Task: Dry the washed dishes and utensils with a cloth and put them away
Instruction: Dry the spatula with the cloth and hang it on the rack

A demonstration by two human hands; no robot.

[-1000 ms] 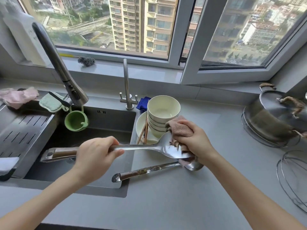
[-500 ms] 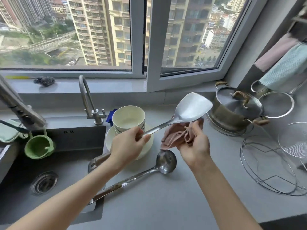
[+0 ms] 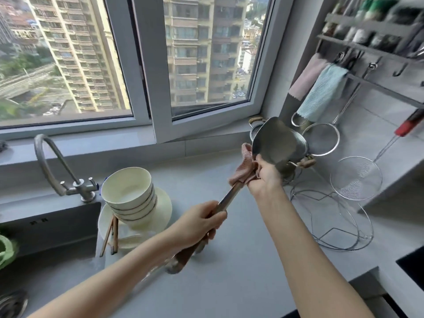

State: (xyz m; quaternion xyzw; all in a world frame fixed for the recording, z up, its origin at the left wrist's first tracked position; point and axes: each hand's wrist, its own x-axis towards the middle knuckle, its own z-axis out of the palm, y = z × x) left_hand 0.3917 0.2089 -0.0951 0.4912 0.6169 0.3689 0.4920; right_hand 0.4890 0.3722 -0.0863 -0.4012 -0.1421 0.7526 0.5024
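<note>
Both hands grip one steel spatula (image 3: 273,143) above the desk (image 3: 229,283): left hand (image 3: 197,223) clamped on its handle, right hand (image 3: 263,175) pressing a pink cloth (image 3: 244,171) against its neck.

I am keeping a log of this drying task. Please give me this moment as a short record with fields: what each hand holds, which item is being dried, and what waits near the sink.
left hand: grips the spatula handle
right hand: presses the pink cloth at the neck of the spatula
item being dried: metal spatula, blade raised
waiting: stacked bowls on plates, chopsticks beside them
</note>
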